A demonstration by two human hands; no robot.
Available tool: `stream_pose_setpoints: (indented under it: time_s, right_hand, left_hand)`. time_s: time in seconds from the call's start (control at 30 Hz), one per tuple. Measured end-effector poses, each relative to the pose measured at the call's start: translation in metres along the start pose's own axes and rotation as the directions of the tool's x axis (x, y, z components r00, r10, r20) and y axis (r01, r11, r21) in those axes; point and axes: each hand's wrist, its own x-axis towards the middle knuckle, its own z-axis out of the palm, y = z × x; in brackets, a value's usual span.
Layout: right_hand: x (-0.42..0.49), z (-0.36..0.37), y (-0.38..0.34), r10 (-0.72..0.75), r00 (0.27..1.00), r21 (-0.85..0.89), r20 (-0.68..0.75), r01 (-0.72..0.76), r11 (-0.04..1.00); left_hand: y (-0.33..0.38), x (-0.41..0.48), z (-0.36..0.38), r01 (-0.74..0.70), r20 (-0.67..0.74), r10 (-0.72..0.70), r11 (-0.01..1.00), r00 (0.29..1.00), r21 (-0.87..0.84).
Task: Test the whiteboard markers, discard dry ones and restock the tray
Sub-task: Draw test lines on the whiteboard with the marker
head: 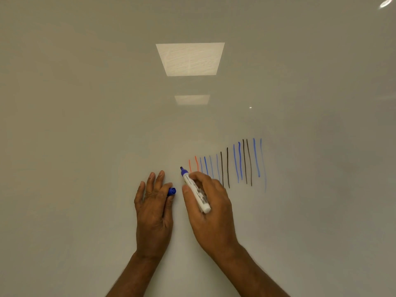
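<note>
Our right hand (pixel 211 207) is closed around the uncapped blue marker (pixel 196 190), long axis tilted, tip pointing up-left at the whiteboard (pixel 85 125), just left of the test strokes (pixel 228 166). Our left hand (pixel 153 207) pinches the blue cap (pixel 172 191), other fingers extended.

A: Both forearms run off the bottom edge. The cap (pixel 172 191) is mostly buried in the left hand (pixel 153 207); only its blue end shows.

B: And the marker (pixel 196 190)?

A: The right hand (pixel 211 207) covers one side of the barrel (its print is too blurred to read). Whether the tip touches the board (pixel 85 125), I can't tell.

B: The strokes (pixel 227 166)?

A: Their lower ends near the knuckles are hidden.
</note>
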Motion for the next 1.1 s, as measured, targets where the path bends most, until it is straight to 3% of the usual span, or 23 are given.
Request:
stream_pose_setpoints:
  time_s: [0.4, 0.47, 0.53, 0.63, 0.8, 0.87, 0.97, 1.1]
  right_hand:
    - [-0.044, -0.003, 0.023, 0.015, 0.999, -0.114, -0.035, -0.019, 0.993]
    - [-0.053, -0.010, 0.019, 0.154, 0.988, -0.031, -0.001, -0.154, 0.988]
    - [-0.059, -0.015, 0.014, 0.327, 0.935, -0.020, 0.137, -0.328, 0.945]
    - [-0.065, -0.027, 0.009, 0.342, 0.927, 0.032, 0.156, -0.351, 0.936]
    - [-0.075, -0.048, -0.018, 0.380, 0.895, 0.276, 0.232, -0.435, 0.857]
    - [-0.078, -0.057, -0.032, 0.369, 0.891, 0.325, 0.265, -0.443, 0.835]
    - [-0.086, -0.065, -0.043, 0.361, 0.881, 0.377, 0.306, -0.461, 0.803]
    - [-0.095, -0.074, -0.056, 0.332, 0.877, 0.399, 0.348, -0.459, 0.794]
  left_hand:
    - [-0.002, -0.002, 0.002, -0.014, -0.013, 0.014, 1.000, 1.000, 0.008]
    - [-0.002, -0.003, 0.002, -0.005, -0.014, 0.005, 1.000, 1.000, -0.002]
    - [-0.002, -0.003, 0.000, 0.015, 0.000, -0.015, 0.999, 1.000, -0.031]
    - [0.008, -0.003, -0.007, 0.061, 0.033, -0.058, 0.994, 0.998, -0.091]
    - [0.047, -0.018, -0.035, 0.316, 0.039, -0.316, 0.915, 0.948, -0.252]
    - [0.069, -0.020, -0.049, 0.490, 0.086, -0.494, 0.794, 0.865, -0.360]
    - [0.098, -0.014, -0.069, 0.709, 0.238, -0.715, 0.479, 0.657, -0.517]
    - [0.116, -0.010, -0.087, 0.748, 0.486, -0.770, -0.017, 0.413, -0.663]
